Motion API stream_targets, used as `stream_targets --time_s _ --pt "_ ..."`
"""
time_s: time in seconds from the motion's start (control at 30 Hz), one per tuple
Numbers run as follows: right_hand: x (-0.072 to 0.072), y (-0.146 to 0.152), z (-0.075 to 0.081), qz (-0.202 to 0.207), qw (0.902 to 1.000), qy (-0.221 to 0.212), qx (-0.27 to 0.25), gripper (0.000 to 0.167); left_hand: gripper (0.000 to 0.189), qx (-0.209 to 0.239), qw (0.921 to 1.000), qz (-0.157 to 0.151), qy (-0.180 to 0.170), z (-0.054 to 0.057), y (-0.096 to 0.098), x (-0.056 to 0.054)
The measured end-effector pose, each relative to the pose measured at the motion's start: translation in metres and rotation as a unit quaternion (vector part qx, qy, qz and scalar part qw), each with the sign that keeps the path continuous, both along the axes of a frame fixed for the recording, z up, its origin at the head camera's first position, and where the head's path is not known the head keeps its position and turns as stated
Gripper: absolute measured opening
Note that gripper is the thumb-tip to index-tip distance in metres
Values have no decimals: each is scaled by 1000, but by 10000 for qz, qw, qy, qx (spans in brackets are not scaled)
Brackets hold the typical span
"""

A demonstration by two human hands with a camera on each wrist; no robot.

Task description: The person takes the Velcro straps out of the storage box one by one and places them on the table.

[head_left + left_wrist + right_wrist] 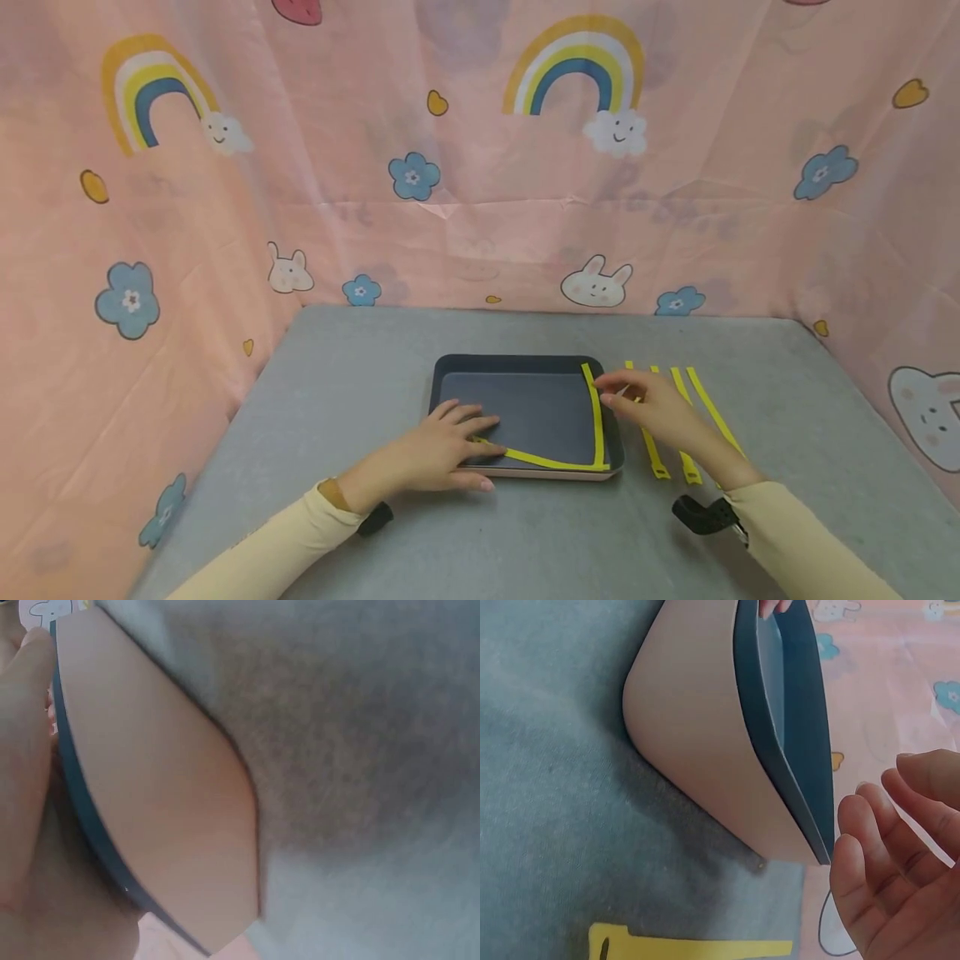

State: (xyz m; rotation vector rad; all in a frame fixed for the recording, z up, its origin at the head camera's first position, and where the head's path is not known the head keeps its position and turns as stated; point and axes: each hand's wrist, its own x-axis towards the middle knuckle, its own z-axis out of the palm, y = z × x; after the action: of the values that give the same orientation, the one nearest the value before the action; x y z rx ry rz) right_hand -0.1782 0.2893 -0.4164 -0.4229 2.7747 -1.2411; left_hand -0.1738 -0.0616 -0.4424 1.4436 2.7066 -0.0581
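A shallow baking tray [517, 404], dark inside and pinkish outside, lies on the table. Inside it, one yellow strap [597, 425] runs along the right side and another yellow strap [547, 461] along the front edge, the two meeting at the front right corner. My left hand [442, 450] rests palm down over the tray's front left, fingers spread and fairly straight, fingertips on the front strap's left end. At the right rim hovers my right hand [656, 408], fingers loosely bent near the upper part of the side strap. The right wrist view shows nothing between its thumb and fingers.
Several more yellow straps [687, 463] with slotted ends lie side by side on the grey table [360, 375], right of the tray and partly under my right arm. A pink patterned curtain [480, 233] hangs behind and along both sides.
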Motion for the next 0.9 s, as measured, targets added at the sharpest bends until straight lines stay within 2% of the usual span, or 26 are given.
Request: stream_targets --time_s 0.23,0.43,0.6,0.73,0.9 --pt "-1 -10 3 -100 9995 189 213 28 61 -73 9994 184 275 6 -10 2" --pt "0 -20 8 -113 9993 160 317 27 69 -41 9968 606 515 11 -15 3" --pt "-3 -32 10 -222 9987 -30 466 27 72 -105 9977 502 448 9 -14 2" --pt "-5 -47 10 -328 9942 -151 1013 28 69 -70 9990 378 247 5 -14 3" --pt "-6 -63 7 -386 9797 -209 1958 30 65 -14 9992 341 199 2 -14 3"
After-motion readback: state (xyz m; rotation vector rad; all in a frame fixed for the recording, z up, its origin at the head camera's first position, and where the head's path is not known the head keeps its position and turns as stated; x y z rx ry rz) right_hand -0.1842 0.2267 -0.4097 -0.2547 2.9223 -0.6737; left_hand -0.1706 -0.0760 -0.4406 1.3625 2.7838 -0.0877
